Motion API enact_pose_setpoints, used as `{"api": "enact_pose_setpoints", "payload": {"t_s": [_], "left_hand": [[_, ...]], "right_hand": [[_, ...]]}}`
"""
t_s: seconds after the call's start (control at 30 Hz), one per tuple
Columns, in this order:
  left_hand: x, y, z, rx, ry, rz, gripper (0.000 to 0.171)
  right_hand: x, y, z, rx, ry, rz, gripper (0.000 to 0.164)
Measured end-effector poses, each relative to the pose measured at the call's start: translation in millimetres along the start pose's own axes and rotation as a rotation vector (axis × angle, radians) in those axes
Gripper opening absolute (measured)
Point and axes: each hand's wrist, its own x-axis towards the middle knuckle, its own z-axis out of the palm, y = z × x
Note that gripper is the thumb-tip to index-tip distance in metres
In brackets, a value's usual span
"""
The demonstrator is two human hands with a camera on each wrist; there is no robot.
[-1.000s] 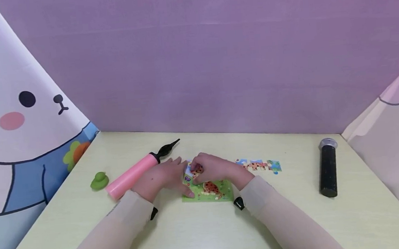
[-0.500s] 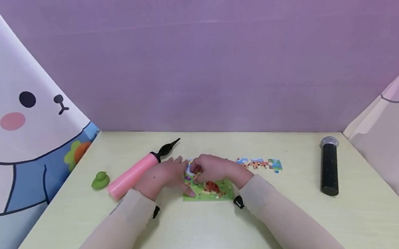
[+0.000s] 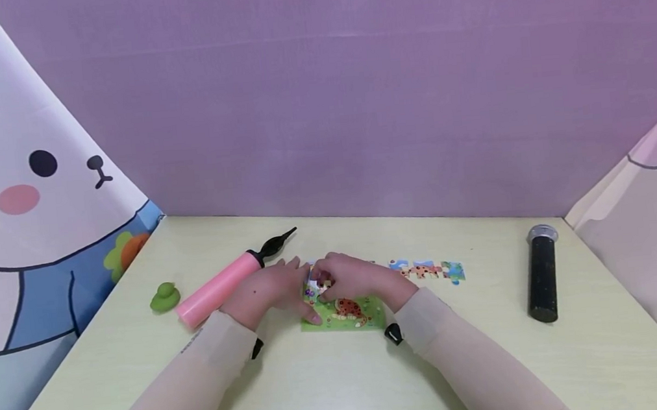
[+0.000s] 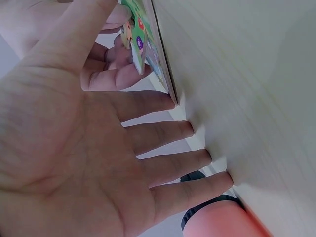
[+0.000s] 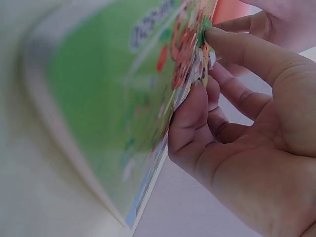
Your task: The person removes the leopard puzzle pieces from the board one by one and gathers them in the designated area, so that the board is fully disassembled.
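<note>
A green puzzle board (image 3: 373, 318) with a spotted leopard picture lies on the table between the hands. The right hand (image 3: 351, 277) bends over its upper left part and pinches a puzzle piece, green with a purple flower (image 4: 139, 43), between thumb and fingers. In the left wrist view that piece stands tilted up off the board. The left hand (image 3: 274, 292) is spread at the board's left edge, its straight fingertips (image 4: 185, 129) on the table, the thumb at the board's lower left. In the right wrist view the fingers partly cover the raised piece (image 5: 203, 64).
A joined strip of puzzle pieces (image 3: 426, 270) lies right of the board. A pink hand pump (image 3: 218, 289) with a black nozzle lies beside the left hand. Farther left sits a green duck-shaped toy (image 3: 164, 298). A black microphone-shaped object (image 3: 541, 277) lies at the right.
Under the right fingers, the flowered piece now shows tilted, where the picture looked flatter before. Both hands keep nearly the same place.
</note>
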Motion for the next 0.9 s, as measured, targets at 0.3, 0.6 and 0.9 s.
{"api": "enact_pose_setpoints", "payload": {"t_s": [0.3, 0.6, 0.9], "left_hand": [[-0.6, 1.6, -1.4, 0.006, -0.006, -0.016, 0.121], [-0.2, 1.5, -1.4, 0.015, -0.01, -0.019, 0.121], [1.7, 0.9, -1.6, 0.015, -0.011, -0.017, 0.122]], "right_hand": [[-1.4, 3.1, 0.5, 0.005, 0.024, -0.007, 0.036], [-1.0, 5.7, 0.9, 0.009, 0.025, -0.023, 0.035], [-1.2, 8.2, 0.1, 0.002, 0.024, -0.039, 0.029]]}}
